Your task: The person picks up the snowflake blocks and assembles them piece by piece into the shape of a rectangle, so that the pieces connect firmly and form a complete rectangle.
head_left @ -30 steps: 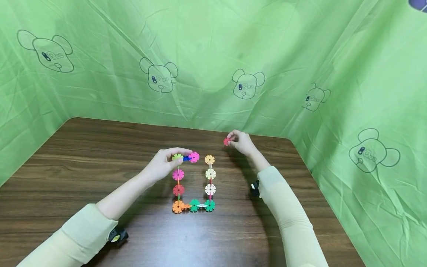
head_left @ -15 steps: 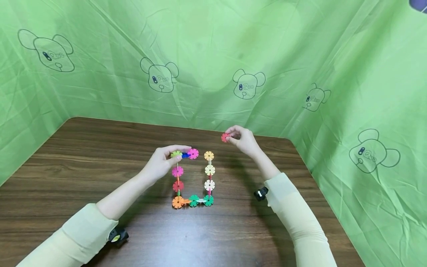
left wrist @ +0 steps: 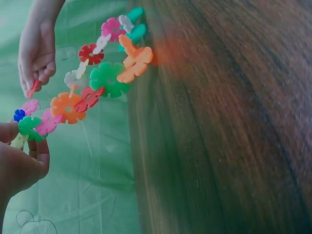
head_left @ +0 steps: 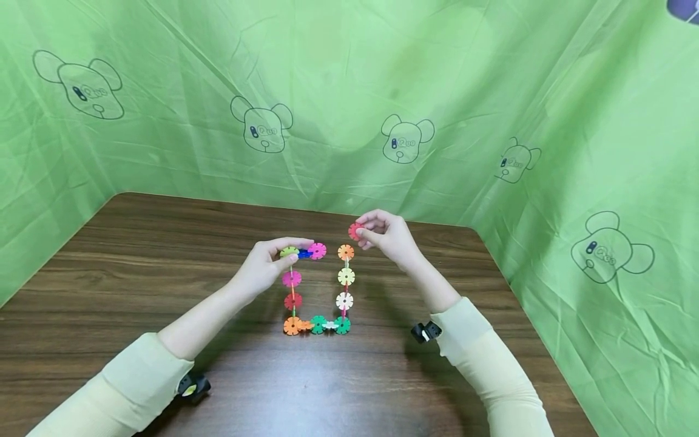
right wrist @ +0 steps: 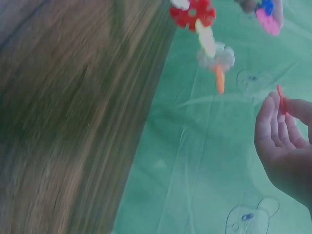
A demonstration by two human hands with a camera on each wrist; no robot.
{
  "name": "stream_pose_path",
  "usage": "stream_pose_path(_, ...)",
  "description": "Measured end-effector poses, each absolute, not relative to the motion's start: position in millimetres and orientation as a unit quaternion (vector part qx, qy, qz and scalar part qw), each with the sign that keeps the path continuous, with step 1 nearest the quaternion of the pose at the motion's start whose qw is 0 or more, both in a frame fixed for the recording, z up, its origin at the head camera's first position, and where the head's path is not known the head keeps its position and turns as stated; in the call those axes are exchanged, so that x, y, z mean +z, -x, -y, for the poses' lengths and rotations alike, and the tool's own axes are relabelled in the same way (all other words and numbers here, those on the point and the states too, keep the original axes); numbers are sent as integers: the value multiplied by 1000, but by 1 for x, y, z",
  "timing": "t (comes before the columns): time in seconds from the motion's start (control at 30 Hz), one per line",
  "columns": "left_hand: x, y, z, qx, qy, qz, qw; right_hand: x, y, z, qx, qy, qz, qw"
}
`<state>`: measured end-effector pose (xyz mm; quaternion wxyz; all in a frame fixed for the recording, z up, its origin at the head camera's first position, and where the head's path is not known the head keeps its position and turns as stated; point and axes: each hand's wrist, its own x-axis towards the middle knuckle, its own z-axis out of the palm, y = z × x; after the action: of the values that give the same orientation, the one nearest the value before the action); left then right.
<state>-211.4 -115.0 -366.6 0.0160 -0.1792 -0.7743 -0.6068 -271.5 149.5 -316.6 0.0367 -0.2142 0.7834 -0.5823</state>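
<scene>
My left hand (head_left: 261, 270) pinches a lime-green notched snowflake disc (head_left: 288, 250) at the far left corner of a chain of such discs. The chain is a three-sided frame with a gap at its far side. Beside the lime disc, a blue disc (head_left: 304, 254) and a pink disc (head_left: 317, 250) stick out rightwards. An orange disc (head_left: 346, 252) tops the right side. Between thumb and fingers, my right hand (head_left: 395, 241) holds a loose red snowflake disc (head_left: 355, 230), just beyond that orange disc and apart from it. In the left wrist view, the chain slopes from my hand towards the tabletop.
The brown wood-grain table (head_left: 164, 255) lies under both hands. Green cloth (head_left: 338, 73) with bear-head outlines encloses its back and sides. A small black device (head_left: 193, 386) is worn at the left wrist, another black device (head_left: 426, 331) at the right.
My right hand has moved left with the red disc, nearer the frame's gap. The frame's near side has shifted slightly away from me, while my left hand keeps its hold on the far left corner.
</scene>
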Motion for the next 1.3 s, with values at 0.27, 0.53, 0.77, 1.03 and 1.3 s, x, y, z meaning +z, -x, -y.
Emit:
stream_pose_path(0.27,-365,210,115,-606,176,776,5,-332,263,-134,-620,189,-759,56)
stream_pose_path(0.53,-362,208,113,-609,182,772,2,-339,251,-119,-645,159,-741,99)
stream_pose_path(0.77,-362,206,112,-612,185,769,0,-338,245,-116,-657,148,-730,120)
stream_pose_path(1.03,-355,200,106,-610,167,774,24,-343,240,-114,-695,129,-694,137)
stream_pose_path(1.3,-329,183,89,-600,155,783,58,-344,231,-105,-712,126,-671,162)
